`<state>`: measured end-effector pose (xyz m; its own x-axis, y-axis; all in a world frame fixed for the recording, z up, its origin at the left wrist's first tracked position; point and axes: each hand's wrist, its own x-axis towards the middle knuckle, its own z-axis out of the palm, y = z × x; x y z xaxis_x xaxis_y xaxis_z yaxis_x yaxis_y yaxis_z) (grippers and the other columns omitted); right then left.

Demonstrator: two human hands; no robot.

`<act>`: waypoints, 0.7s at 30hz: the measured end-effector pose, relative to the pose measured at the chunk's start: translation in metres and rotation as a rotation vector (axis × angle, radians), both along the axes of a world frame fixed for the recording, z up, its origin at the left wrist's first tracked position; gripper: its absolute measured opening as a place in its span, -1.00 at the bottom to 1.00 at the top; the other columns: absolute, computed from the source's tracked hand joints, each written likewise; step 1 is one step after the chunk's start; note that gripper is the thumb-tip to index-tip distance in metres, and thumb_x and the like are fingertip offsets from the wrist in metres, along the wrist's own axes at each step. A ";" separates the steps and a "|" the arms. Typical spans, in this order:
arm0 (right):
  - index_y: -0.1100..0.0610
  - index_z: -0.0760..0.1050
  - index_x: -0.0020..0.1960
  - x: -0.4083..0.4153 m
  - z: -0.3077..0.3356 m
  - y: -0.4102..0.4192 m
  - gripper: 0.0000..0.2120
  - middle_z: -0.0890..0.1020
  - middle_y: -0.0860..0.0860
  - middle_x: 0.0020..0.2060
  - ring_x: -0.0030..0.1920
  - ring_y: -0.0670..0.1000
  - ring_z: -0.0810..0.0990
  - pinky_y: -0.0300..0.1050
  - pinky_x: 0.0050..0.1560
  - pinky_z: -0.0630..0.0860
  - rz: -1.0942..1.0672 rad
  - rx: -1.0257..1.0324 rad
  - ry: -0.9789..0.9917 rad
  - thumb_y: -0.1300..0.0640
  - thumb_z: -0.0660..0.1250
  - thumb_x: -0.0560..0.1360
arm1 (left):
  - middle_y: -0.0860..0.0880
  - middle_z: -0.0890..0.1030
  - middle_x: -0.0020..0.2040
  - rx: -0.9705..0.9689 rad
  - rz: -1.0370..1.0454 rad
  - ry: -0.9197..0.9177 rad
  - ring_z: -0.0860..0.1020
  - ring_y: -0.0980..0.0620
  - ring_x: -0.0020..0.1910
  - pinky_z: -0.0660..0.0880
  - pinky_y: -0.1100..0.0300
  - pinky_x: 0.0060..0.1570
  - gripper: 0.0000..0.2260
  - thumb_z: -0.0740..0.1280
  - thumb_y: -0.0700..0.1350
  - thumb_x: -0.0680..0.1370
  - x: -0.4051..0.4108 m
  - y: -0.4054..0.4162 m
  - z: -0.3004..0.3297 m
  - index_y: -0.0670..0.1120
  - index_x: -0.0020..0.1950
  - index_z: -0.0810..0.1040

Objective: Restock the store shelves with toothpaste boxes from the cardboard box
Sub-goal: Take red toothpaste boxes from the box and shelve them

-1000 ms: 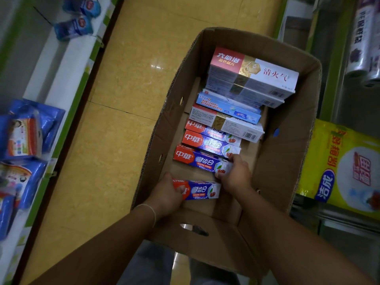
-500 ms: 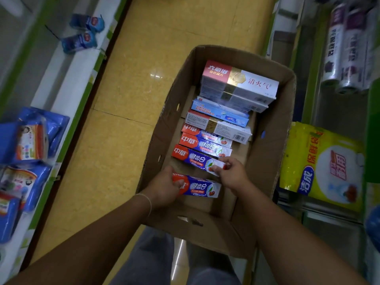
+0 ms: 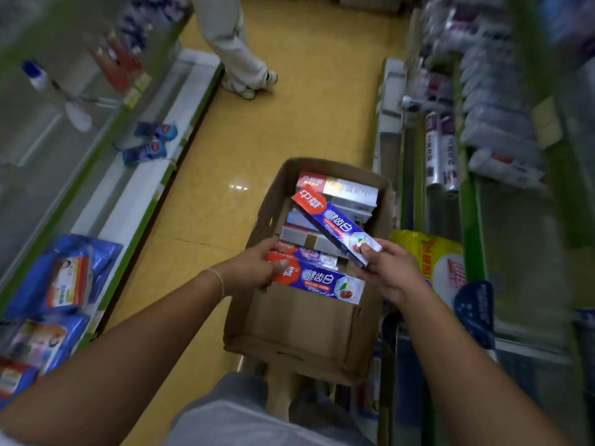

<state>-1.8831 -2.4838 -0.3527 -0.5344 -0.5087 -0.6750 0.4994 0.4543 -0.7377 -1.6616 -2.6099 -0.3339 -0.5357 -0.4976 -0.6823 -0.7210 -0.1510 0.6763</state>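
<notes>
Lifting stage: left hand (image 3: 254,268) grasps 1 toothpaste box (image 3: 317,280), right hand (image 3: 391,272) pinches another (image 3: 331,222), both above the cardboard box (image 3: 289,336) at 6 o'clock; several remain inside, none shelved yet.

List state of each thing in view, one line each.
Cardboard box: open, partly full.
Left hand: grips one red-and-blue toothpaste box, lifted, near level.
Right hand: pinches a second toothpaste box by its end, tilted up over the carton.
Stacked boxes: lying flat inside.
</notes>
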 end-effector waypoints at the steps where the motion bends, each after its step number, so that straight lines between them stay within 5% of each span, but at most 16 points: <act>1: 0.15 0.52 -0.02 -0.002 0.014 0.001 -0.93 0.65 0.17 0.03 -0.12 0.09 0.66 -0.09 -0.32 0.62 -0.016 -0.028 0.023 0.28 0.36 0.55 | -0.01 0.53 0.10 -0.004 -0.006 0.024 0.57 0.03 0.02 0.58 0.18 -0.20 -0.76 0.31 0.02 0.60 -0.004 -0.005 0.009 0.08 0.24 0.36; 7: 0.30 0.50 0.24 -0.007 0.101 0.009 -0.70 0.64 0.24 0.12 -0.05 0.14 0.65 0.07 -0.02 0.63 -0.157 -0.190 0.165 0.29 0.39 0.52 | -0.13 0.58 0.09 -0.056 -0.118 0.200 0.60 -0.03 -0.06 0.53 0.20 -0.34 -0.83 0.30 -0.05 0.61 -0.035 -0.044 0.073 -0.01 0.19 0.44; 16: 0.26 0.53 0.13 0.003 0.228 0.043 -0.79 0.66 0.17 -0.06 -0.22 0.03 0.68 -0.04 -0.21 0.68 -0.367 -0.354 0.448 0.36 0.38 0.50 | -0.20 0.50 -0.09 -0.051 -0.288 0.539 0.46 -0.11 -0.20 0.43 0.14 -0.30 -0.90 0.34 -0.16 0.58 -0.076 -0.064 0.172 -0.06 0.05 0.45; 21: 0.31 0.50 0.24 0.015 0.284 0.085 -0.68 0.66 0.20 0.04 -0.08 0.11 0.68 0.10 -0.04 0.66 -0.478 -0.349 0.607 0.32 0.41 0.50 | -0.15 0.49 -0.22 -0.099 -0.405 0.692 0.43 0.05 -0.49 0.38 0.20 -0.46 -0.93 0.23 -0.21 0.63 -0.103 -0.034 0.216 -0.04 0.03 0.44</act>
